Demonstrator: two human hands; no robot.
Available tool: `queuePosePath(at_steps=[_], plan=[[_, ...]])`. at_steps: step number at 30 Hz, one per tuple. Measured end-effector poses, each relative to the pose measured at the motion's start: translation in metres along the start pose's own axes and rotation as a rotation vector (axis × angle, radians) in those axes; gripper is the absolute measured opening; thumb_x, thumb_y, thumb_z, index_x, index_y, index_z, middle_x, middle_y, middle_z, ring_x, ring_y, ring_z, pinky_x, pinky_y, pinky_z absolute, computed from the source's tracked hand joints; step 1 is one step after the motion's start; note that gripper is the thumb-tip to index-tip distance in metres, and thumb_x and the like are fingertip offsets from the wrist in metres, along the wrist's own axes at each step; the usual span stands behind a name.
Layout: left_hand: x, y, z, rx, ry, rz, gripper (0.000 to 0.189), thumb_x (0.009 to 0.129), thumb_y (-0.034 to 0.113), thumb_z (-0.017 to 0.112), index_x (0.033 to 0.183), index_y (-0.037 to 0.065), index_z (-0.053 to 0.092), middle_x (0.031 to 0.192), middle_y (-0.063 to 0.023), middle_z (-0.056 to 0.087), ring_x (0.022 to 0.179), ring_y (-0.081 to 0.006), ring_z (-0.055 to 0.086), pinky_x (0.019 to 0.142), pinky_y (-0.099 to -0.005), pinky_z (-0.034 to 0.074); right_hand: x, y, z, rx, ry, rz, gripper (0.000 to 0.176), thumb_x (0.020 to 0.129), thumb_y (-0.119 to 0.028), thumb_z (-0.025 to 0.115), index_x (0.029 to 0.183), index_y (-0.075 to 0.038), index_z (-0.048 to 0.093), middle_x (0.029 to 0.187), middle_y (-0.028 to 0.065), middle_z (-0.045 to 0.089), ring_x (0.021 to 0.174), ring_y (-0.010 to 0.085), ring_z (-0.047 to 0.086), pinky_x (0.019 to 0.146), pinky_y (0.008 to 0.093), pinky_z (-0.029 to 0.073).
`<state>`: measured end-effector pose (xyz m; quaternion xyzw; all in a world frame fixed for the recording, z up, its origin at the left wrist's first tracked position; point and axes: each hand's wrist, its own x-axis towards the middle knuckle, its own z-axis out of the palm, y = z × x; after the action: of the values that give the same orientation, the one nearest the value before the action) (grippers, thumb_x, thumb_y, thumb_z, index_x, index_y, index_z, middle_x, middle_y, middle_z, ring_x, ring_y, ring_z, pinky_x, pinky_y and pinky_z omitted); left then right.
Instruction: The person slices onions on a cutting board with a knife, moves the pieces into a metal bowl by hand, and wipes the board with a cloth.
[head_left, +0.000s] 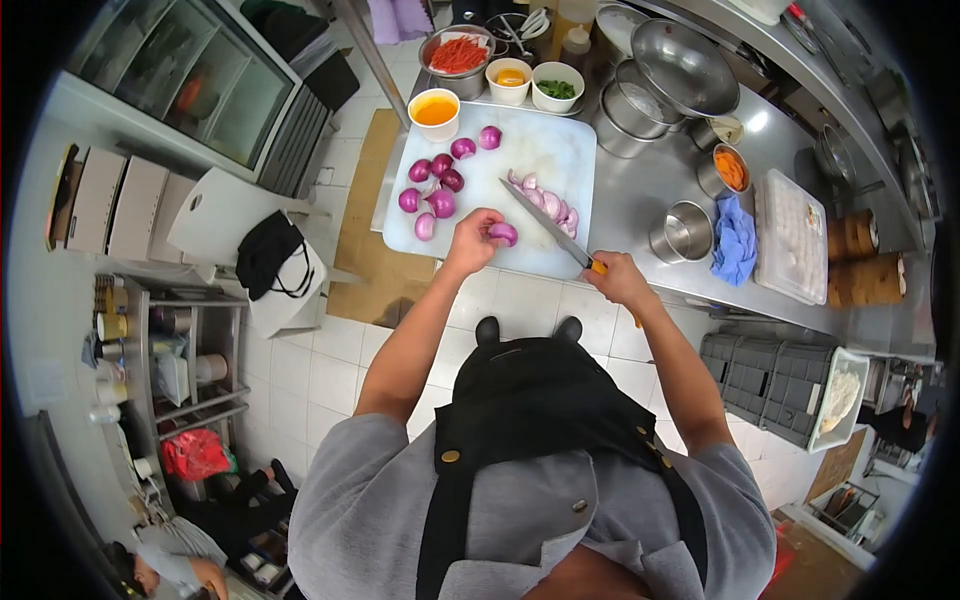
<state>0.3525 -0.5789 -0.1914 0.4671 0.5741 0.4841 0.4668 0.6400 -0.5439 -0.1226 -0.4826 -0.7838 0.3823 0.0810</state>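
Note:
My left hand [476, 241] is closed on a peeled purple onion piece [503, 234] at the near edge of the white cutting board [480, 262]. My right hand [622, 280] grips the orange handle of a knife [545, 222], whose blade points up and left over the board. Beside the blade lie sliced onion pieces [540, 196]. Several whole purple onions [440, 204] are spread over the board's left side, up from my left hand. A white tub of orange liquid [435, 112] stands at the board's upper left corner.
Behind the board are a bowl of shredded carrot [459, 56] and a tub of chopped greens [556, 88]. To the right stand metal pots [628, 125], an empty steel container [682, 232], a blue cloth [734, 240] and a lidded plastic box [790, 237]. Another person [180, 555] is at lower left.

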Motion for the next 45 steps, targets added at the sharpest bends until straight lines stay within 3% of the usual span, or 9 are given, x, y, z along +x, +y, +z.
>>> queuePosePath(at_steps=[1, 3, 5, 7, 12, 21, 29, 37, 45], plan=[[-0.003, -0.001, -0.001, -0.009, 0.016, -0.005, 0.040, 0.067, -0.015, 0.060, 0.102, 0.004, 0.062, 0.102, -0.0110, 0.062, 0.098, -0.0283, 0.060, 0.084, -0.0351, 0.050, 0.000, 0.003, 0.003, -0.009, -0.015, -0.007, 0.027, 0.080, -0.023, 0.070, 0.082, 0.002, 0.060, 0.071, 0.0240, 0.062, 0.064, 0.0410, 0.061, 0.063, 0.0445, 0.051], [-0.012, -0.001, -0.007, 0.431, 0.159, 0.391, 0.039, 0.066, -0.017, 0.062, 0.099, 0.004, 0.062, 0.103, -0.0125, 0.062, 0.104, -0.0293, 0.058, 0.087, -0.0358, 0.049, -0.006, -0.003, 0.014, -0.075, 0.068, -0.060, 0.024, 0.082, -0.020, 0.066, 0.079, 0.002, 0.057, 0.073, 0.0263, 0.061, 0.071, 0.0457, 0.060, 0.066, 0.0480, 0.050], [-0.020, 0.004, -0.001, 0.501, 0.273, 0.411, 0.035, 0.067, -0.012, 0.066, 0.098, 0.002, 0.061, 0.102, -0.0138, 0.060, 0.100, -0.0314, 0.058, 0.085, -0.0373, 0.049, -0.010, -0.012, 0.026, -0.103, 0.062, -0.067, 0.022, 0.083, -0.018, 0.064, 0.083, 0.002, 0.056, 0.073, 0.0266, 0.061, 0.072, 0.0457, 0.060, 0.067, 0.0495, 0.050], [-0.028, 0.012, 0.022, 0.454, 0.403, 0.221, 0.032, 0.067, -0.006, 0.065, 0.097, 0.000, 0.060, 0.105, -0.0172, 0.056, 0.103, -0.0361, 0.053, 0.091, -0.0403, 0.045, -0.012, -0.016, 0.040, -0.125, 0.055, -0.070, 0.020, 0.084, -0.016, 0.062, 0.086, 0.003, 0.055, 0.073, 0.0270, 0.061, 0.073, 0.0457, 0.061, 0.069, 0.0511, 0.049], [-0.008, 0.007, 0.025, 0.512, 0.233, 0.396, 0.029, 0.067, -0.005, 0.067, 0.095, 0.002, 0.060, 0.101, -0.0143, 0.055, 0.096, -0.0337, 0.053, 0.083, -0.0404, 0.047, -0.014, -0.011, 0.061, -0.289, -0.010, -0.019, 0.024, 0.088, -0.015, 0.054, 0.100, 0.005, 0.047, 0.075, 0.0305, 0.061, 0.074, 0.0478, 0.061, 0.071, 0.0543, 0.049], [0.006, 0.021, 0.007, 0.574, -0.066, 0.265, 0.030, 0.069, -0.008, 0.065, 0.096, 0.002, 0.056, 0.097, -0.0118, 0.054, 0.096, -0.0329, 0.052, 0.085, -0.0396, 0.045, -0.020, -0.029, 0.064, -0.292, -0.007, 0.002, 0.025, 0.093, -0.014, 0.046, 0.105, 0.007, 0.044, 0.075, 0.0308, 0.061, 0.071, 0.0474, 0.063, 0.065, 0.0552, 0.050], [0.002, 0.022, 0.003, 0.525, -0.058, 0.360, 0.025, 0.071, -0.006, 0.064, 0.093, 0.001, 0.054, 0.093, -0.0120, 0.053, 0.093, -0.0325, 0.050, 0.083, -0.0403, 0.043, -0.030, -0.060, 0.057, -0.321, -0.070, 0.012, 0.026, 0.095, -0.015, 0.044, 0.102, 0.010, 0.043, 0.072, 0.0290, 0.062, 0.068, 0.0465, 0.063, 0.062, 0.0521, 0.052], [0.004, 0.018, 0.003, 0.484, -0.034, 0.395, 0.023, 0.071, -0.006, 0.066, 0.089, 0.001, 0.054, 0.092, -0.0118, 0.053, 0.091, -0.0324, 0.050, 0.081, -0.0402, 0.043, 0.016, -0.046, 0.087, -0.334, -0.049, -0.037, 0.016, 0.086, -0.002, 0.043, 0.098, 0.009, 0.043, 0.071, 0.0336, 0.060, 0.068, 0.0477, 0.063, 0.062, 0.0528, 0.052], [0.000, 0.015, 0.002, 0.442, -0.013, 0.405, 0.024, 0.071, -0.005, 0.068, 0.088, 0.002, 0.053, 0.091, -0.0122, 0.053, 0.092, -0.0330, 0.050, 0.082, -0.0404, 0.043, -0.018, -0.073, 0.062, -0.311, -0.102, 0.032, 0.017, 0.085, -0.003, 0.045, 0.097, 0.009, 0.041, 0.071, 0.0332, 0.060, 0.067, 0.0487, 0.063, 0.061, 0.0541, 0.052]])
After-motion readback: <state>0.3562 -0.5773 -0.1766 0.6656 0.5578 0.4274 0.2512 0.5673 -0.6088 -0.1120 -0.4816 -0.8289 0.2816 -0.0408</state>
